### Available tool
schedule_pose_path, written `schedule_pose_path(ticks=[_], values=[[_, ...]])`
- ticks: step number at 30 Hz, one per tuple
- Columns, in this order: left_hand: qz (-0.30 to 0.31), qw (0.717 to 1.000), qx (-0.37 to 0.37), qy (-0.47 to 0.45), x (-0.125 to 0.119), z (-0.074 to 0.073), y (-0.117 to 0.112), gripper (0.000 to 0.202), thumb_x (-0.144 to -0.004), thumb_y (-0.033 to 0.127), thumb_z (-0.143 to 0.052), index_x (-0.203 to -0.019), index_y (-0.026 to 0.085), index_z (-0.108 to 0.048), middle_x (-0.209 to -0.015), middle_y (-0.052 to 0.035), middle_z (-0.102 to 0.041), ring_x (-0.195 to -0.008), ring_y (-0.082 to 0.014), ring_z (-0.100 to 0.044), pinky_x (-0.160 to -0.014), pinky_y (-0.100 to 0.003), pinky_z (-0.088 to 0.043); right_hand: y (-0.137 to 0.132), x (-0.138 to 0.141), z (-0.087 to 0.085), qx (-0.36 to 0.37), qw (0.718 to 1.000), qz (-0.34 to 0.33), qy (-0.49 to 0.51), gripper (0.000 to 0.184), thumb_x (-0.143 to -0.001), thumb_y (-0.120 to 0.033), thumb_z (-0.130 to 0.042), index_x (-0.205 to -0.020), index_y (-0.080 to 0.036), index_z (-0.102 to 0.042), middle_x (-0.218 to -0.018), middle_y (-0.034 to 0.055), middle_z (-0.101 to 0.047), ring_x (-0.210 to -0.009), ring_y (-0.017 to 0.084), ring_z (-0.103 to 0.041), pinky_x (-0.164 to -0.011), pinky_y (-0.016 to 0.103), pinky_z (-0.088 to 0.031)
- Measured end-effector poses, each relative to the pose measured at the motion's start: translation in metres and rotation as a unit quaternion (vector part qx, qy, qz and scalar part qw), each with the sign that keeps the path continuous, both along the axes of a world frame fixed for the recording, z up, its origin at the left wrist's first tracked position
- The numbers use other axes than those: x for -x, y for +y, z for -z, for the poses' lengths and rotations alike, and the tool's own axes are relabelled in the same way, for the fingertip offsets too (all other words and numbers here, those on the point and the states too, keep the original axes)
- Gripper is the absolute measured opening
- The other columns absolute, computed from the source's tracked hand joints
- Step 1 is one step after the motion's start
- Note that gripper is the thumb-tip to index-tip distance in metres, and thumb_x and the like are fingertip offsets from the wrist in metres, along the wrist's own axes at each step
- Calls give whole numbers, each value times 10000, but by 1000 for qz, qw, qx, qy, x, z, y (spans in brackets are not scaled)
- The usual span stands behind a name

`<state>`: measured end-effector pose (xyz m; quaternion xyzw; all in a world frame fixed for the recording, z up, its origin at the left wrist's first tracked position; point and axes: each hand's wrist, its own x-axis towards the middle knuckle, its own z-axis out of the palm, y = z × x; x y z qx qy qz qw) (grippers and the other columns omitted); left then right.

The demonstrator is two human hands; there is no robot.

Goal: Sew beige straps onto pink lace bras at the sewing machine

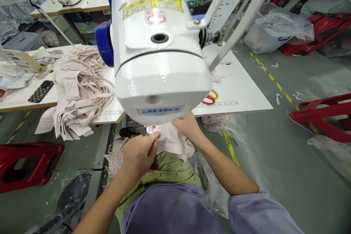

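Observation:
A white JUKI sewing machine [161, 76] fills the upper middle, its head hiding most of the stitching spot. Below it hangs a pale pink piece of fabric [170, 140] with a lace edge at its right. My left hand [139, 151] is closed, thumb and fingers pinching the fabric's left edge beside the metal presser foot [149, 130]. On the other side my right hand [188, 126] grips the fabric's upper right part, its fingertips partly behind the machine head. More pale lace [115, 157] hangs left of my left hand.
A heap of pale fabric strips [79, 95] lies on the table at left, near a phone [41, 91]. Red and yellow scissors [211, 97] lie to the right of the machine head. Red stools [30, 164] stand on the floor at both sides. A clear plastic bin [268, 33] sits at back right.

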<state>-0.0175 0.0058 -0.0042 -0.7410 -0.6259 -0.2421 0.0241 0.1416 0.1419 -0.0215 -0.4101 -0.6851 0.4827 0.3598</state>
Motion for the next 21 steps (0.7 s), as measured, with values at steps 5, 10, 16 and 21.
schedule_pose_path(ticks=[5, 10, 16, 21], values=[[-28, 993, 59, -102, 1, -2, -3, 296, -987, 269, -449, -1117, 187, -702, -868, -40, -781, -716, -162, -701, -584, -249, -448, -13, 2, 11, 112, 988, -3, 103, 227, -877, -439, -598, -897, -213, -601, -754, -11, -594, -682, 143, -533, -720, 276, -487], [-40, 974, 150, -167, 3, -10, -17, 287, -982, 329, -446, -1169, 216, -632, -951, -36, -768, -797, -179, -711, -625, -259, -487, -51, -14, 25, 299, 926, -43, 226, 319, -835, -518, -671, -995, -245, -626, -782, -13, -617, -664, 140, -569, -651, 266, -500], [75, 984, 146, -63, -14, 1, -34, 373, -809, 434, -691, -1061, 172, -610, -828, -38, -699, -757, -223, -633, -669, -344, -439, -108, -47, 28, -45, 988, -109, 103, 143, -863, -366, -681, -789, -249, -718, -813, 29, -677, -791, 186, -641, -742, 325, -527], [101, 995, 8, 4, -14, 15, -36, 205, -916, 200, -492, -732, 213, -581, -581, 16, -585, -553, -161, -491, -565, -330, -304, -130, -65, 45, -65, 987, -133, 69, 93, -819, -381, -719, -874, -309, -739, -856, 24, -734, -818, 224, -706, -774, 391, -580]])
